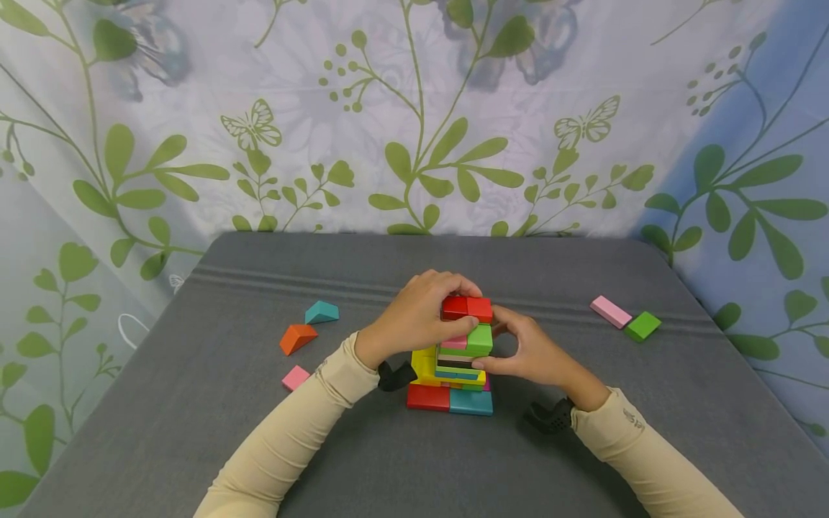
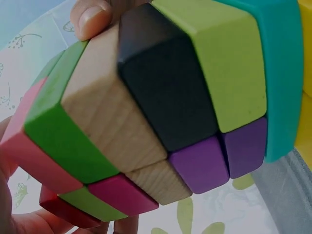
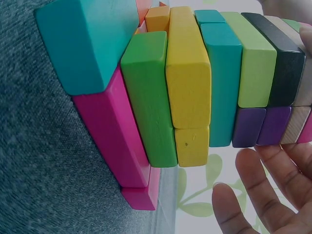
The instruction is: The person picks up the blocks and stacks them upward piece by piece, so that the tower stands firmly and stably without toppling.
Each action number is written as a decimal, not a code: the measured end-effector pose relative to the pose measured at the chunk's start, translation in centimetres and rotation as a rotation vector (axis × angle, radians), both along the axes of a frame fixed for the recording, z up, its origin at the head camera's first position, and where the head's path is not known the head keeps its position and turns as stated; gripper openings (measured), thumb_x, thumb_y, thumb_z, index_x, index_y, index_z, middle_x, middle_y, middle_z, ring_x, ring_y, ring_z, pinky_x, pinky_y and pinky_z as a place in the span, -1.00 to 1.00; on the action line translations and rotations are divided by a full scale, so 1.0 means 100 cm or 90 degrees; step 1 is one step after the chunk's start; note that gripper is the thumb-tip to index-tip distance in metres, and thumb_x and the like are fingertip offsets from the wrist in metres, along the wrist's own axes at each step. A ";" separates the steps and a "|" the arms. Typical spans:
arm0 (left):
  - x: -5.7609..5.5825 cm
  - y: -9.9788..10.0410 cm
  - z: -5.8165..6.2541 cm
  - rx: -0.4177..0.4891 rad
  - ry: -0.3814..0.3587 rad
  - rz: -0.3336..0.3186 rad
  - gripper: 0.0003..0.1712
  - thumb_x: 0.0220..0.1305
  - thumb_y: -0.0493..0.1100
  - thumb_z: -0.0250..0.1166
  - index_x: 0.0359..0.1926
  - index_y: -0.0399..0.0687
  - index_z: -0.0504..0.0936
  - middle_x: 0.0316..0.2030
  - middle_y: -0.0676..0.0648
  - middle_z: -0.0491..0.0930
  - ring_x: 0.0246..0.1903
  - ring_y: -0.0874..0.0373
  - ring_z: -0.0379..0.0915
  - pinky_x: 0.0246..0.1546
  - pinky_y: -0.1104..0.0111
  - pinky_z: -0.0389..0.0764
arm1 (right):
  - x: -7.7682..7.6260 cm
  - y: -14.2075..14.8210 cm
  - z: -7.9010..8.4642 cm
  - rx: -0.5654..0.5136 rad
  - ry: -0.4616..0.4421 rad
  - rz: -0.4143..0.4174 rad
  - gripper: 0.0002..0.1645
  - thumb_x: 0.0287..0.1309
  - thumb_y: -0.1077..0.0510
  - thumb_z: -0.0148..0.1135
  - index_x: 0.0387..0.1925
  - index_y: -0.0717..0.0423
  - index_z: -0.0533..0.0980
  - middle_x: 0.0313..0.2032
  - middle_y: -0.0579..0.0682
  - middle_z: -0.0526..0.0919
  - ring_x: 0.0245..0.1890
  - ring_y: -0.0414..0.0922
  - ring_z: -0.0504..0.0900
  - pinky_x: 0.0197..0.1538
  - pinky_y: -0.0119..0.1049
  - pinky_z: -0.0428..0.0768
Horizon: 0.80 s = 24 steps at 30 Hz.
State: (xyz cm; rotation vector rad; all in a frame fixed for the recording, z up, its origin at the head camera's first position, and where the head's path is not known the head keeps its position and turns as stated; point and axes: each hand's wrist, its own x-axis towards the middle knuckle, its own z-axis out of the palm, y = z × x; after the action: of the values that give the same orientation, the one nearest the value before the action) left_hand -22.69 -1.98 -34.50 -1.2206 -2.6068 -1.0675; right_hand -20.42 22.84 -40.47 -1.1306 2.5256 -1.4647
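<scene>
A tower of colored wooden blocks (image 1: 463, 352) stands upright on the grey table. My left hand (image 1: 424, 313) reaches over its upper left side and grips the red block (image 1: 455, 309) at the top, thumb in front and fingers behind. A pink block (image 2: 44, 158) and green block (image 2: 70, 129) sit just below. My right hand (image 1: 527, 349) holds the tower's right side around the black block (image 3: 286, 63), with the thumb in front and fingers behind near the purple block (image 3: 273, 124). Some fingertips there look apart from the tower. A teal block (image 1: 470, 401) lies in the bottom layer.
Loose on the left are a teal block (image 1: 322, 311), an orange block (image 1: 298, 338) and a pink block (image 1: 295, 378). To the right lie a pink block (image 1: 611, 311) and a green block (image 1: 643, 326). A patterned curtain (image 1: 414, 122) hangs behind the table (image 1: 550, 266).
</scene>
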 end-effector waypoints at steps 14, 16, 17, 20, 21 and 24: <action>-0.002 -0.068 -0.001 0.056 -0.077 -0.059 -0.64 0.56 -0.22 0.31 0.28 -0.19 0.64 0.20 -0.06 0.69 0.16 0.02 0.57 0.28 0.02 0.57 | 0.000 -0.002 0.001 0.009 0.004 -0.006 -0.16 0.09 0.28 0.60 0.40 0.29 0.46 0.23 0.00 0.66 0.11 -0.14 0.60 0.17 -0.17 0.64; -0.003 -0.085 -0.005 0.049 -0.074 -0.064 -0.71 0.55 -0.29 0.28 0.21 -0.20 0.69 0.12 -0.05 0.72 0.09 0.04 0.61 0.21 0.00 0.61 | 0.000 -0.002 0.001 0.014 0.002 -0.010 -0.16 0.10 0.28 0.60 0.40 0.28 0.46 0.22 0.02 0.66 0.10 -0.14 0.60 0.17 -0.16 0.64; -0.004 -0.093 -0.008 0.044 -0.073 -0.061 -0.73 0.54 -0.33 0.26 0.17 -0.19 0.71 0.09 -0.04 0.74 0.06 0.05 0.62 0.18 -0.01 0.62 | 0.000 -0.002 0.001 0.015 0.000 -0.012 -0.16 0.10 0.28 0.60 0.40 0.28 0.46 0.22 0.03 0.67 0.10 -0.13 0.60 0.17 -0.15 0.64; -0.002 -0.115 -0.016 0.019 -0.081 -0.044 -0.69 0.49 -0.44 0.19 0.07 -0.16 0.77 0.02 -0.03 0.76 -0.05 0.06 0.62 0.08 0.00 0.63 | 0.001 -0.001 0.001 0.021 -0.007 -0.019 -0.16 0.10 0.28 0.60 0.40 0.28 0.46 0.21 0.07 0.67 0.08 -0.13 0.59 0.16 -0.10 0.65; -0.002 -0.122 -0.020 0.006 -0.085 -0.036 -0.66 0.48 -0.47 0.17 0.05 -0.15 0.78 0.01 -0.02 0.76 -0.08 0.06 0.61 0.06 0.01 0.62 | 0.001 -0.001 0.001 0.021 -0.009 -0.020 -0.16 0.11 0.28 0.60 0.40 0.27 0.46 0.22 0.06 0.67 0.08 -0.13 0.59 0.16 -0.09 0.64; 0.002 -0.144 -0.030 -0.034 -0.098 -0.020 -0.59 0.40 -0.56 0.13 0.01 -0.16 0.80 -0.02 -0.05 0.76 -0.14 0.02 0.58 -0.04 0.04 0.59 | 0.001 -0.001 0.000 0.023 -0.011 -0.024 -0.16 0.11 0.29 0.61 0.41 0.28 0.46 0.21 0.06 0.67 0.08 -0.13 0.59 0.16 -0.06 0.65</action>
State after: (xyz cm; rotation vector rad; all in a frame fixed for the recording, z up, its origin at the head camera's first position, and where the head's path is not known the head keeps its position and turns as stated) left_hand -22.53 -16.38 -37.53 -1.2422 -2.7546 -1.1479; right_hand -20.29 22.74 -40.45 -1.0654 2.5646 -1.4241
